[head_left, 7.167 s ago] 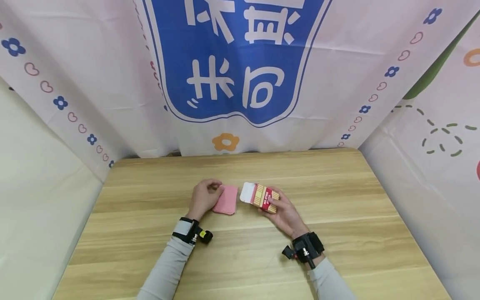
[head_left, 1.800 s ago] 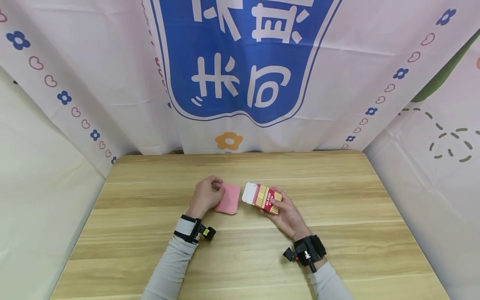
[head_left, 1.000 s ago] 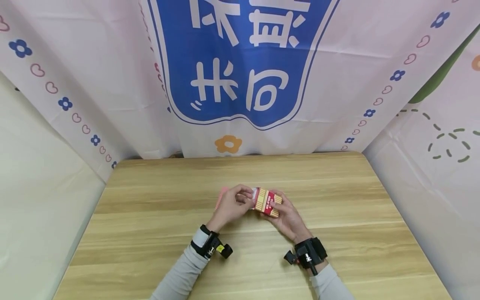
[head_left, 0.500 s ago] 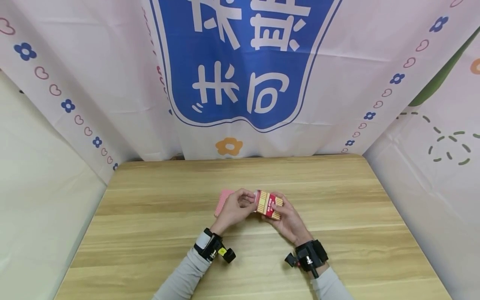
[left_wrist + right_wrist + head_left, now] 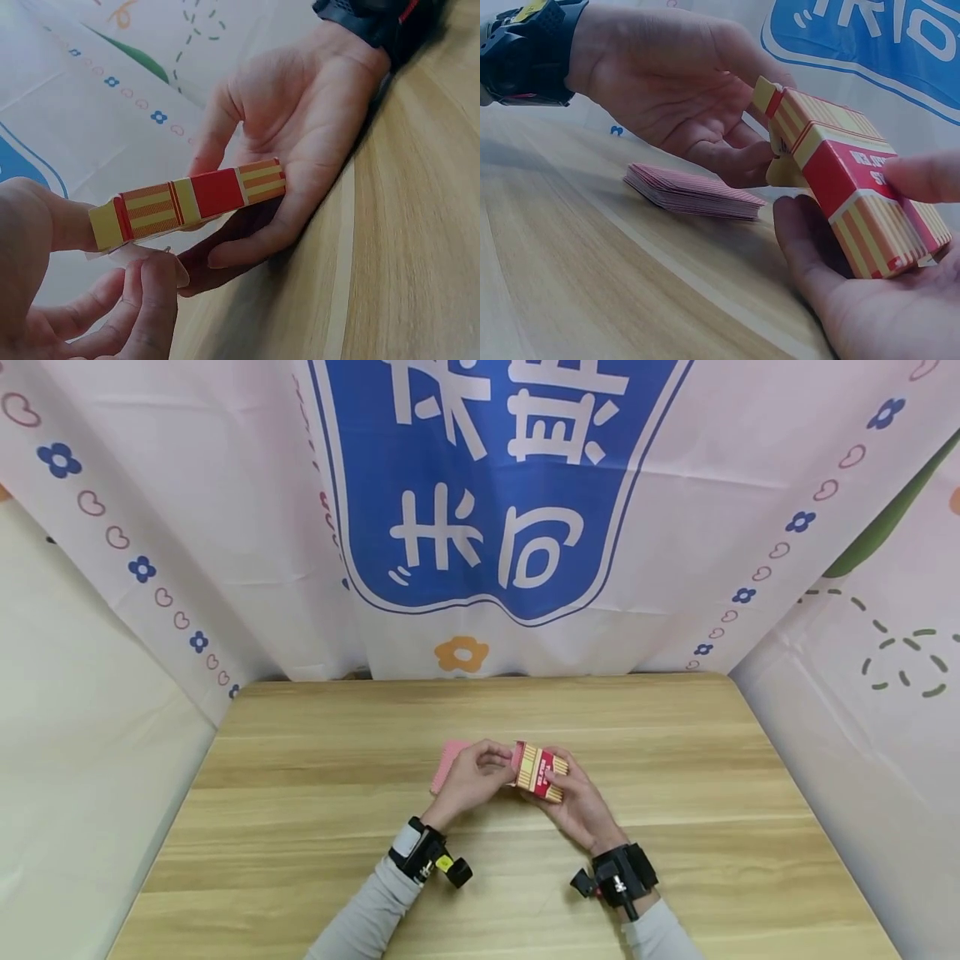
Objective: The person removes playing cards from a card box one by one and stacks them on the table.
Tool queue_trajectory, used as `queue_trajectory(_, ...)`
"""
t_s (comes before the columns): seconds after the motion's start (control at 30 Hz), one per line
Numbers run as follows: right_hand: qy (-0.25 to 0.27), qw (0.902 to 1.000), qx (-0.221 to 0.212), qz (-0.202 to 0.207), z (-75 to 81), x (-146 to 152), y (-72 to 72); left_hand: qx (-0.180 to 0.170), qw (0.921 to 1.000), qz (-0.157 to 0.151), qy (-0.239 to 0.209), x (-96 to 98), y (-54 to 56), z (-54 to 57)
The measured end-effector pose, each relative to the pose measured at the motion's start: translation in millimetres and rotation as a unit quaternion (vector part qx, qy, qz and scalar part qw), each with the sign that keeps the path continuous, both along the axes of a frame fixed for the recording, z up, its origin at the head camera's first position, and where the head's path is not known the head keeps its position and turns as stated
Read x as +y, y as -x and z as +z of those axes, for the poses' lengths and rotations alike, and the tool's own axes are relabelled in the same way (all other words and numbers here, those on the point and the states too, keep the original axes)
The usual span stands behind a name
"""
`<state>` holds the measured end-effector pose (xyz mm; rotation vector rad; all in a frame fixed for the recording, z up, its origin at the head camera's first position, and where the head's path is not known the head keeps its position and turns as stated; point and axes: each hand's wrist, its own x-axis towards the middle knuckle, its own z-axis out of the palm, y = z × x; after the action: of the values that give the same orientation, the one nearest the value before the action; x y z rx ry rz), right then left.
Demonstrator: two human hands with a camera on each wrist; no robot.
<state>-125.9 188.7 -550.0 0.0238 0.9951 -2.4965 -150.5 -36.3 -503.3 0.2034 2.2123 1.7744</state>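
A striped red-and-yellow playing card box is held tilted above the table by my right hand, thumb on its printed front and fingers beneath. My left hand pinches the box's open end. In the left wrist view its thumb lies at the end's edge and its fingertips meet the pale lid flap below. The right wrist view shows the yellow inside of that flap at the left fingertips. A squared stack of pink-backed playing cards lies on the table, partly hidden behind my left hand in the head view.
The wood-grain table spreads around both hands. Printed cloth hangs along its back edge, with pale cloth sides at left and right. Each wrist wears a black strapped camera mount.
My left hand has left the card stack and moved right to the box's open end, where it now pinches the flap. My right hand keeps its grip on the box, nearly in place.
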Motion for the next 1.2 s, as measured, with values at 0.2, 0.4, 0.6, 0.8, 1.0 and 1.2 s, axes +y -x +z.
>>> queue_trajectory(0.2, 0.018, 0.9998, -0.003, 0.001, 0.0, 0.5, 0.9, -0.025, 0.9995, 0.013, -0.012, -0.7, 1.7, 0.2)
queue_trajectory(0.4, 0.026, 0.9996, -0.008, 0.000, 0.3, 1.5, 1.3, -0.043, 0.9986, 0.014, -0.025, -2.9, 3.4, -0.3)
queue_trajectory(0.6, 0.021, 0.9996, -0.020, -0.005, -0.4, 1.9, 1.5, -0.033, 0.9993, 0.016, -0.009, -7.8, 6.4, 1.5)
queue_trajectory(0.8, -0.003, 1.0000, -0.008, -0.003, 0.3, 0.9, 0.6, -0.008, 0.9997, 0.021, 0.010, -19.0, 10.2, 7.7)
queue_trajectory(1.0, -0.011, 0.9999, -0.008, -0.009, 1.7, -0.3, 0.3, -0.007, 0.9991, 0.040, -0.014, -37.2, 18.3, 20.4)
queue_trajectory(1.2, -0.018, 0.9994, -0.023, -0.020, 1.4, -0.1, -0.3, -0.030, 0.9953, 0.074, -0.055, -61.5, 27.6, 28.3)
